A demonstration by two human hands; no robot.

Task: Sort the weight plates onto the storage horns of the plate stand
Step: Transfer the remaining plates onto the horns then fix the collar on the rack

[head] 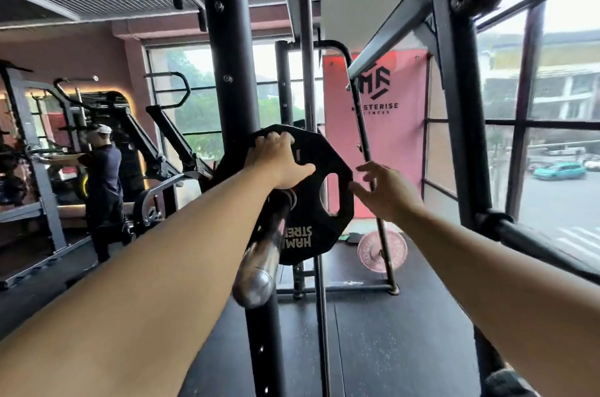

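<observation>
Friend: Plate first. Where is it?

Me: A black, many-sided weight plate (311, 218) hangs threaded on a chrome storage horn (263, 254) that juts towards me from a black upright (227, 72) of the stand. The plate sits deep on the horn, close to the upright, with most of the chrome bare in front of it. Its gold lettering reads upside down.

Friend: And your hands?

Me: My left hand (279, 159) grasps the top rim, fingers curled over the edge, thumb laid across the face. My right hand (386, 192) is released, fingers spread, its tips right at the plate's right edge beside an oval grip slot. I cannot tell whether they touch it.

Friend: Which step is this?

Me: I judge it as seating this plate on its horn. From this one view I can't rule out that it is about to come off instead.

Friend: What does the next move need?

Me: If it is seating, a level push from both sides, so the bore doesn't bind on the chrome, until the plate rests near the upright. Then both hands let go. A pink plate (382, 250) sits low down beyond the stand, probably one more to sort. Another person (102, 176) stands at a machine far to my left, well apart.
</observation>
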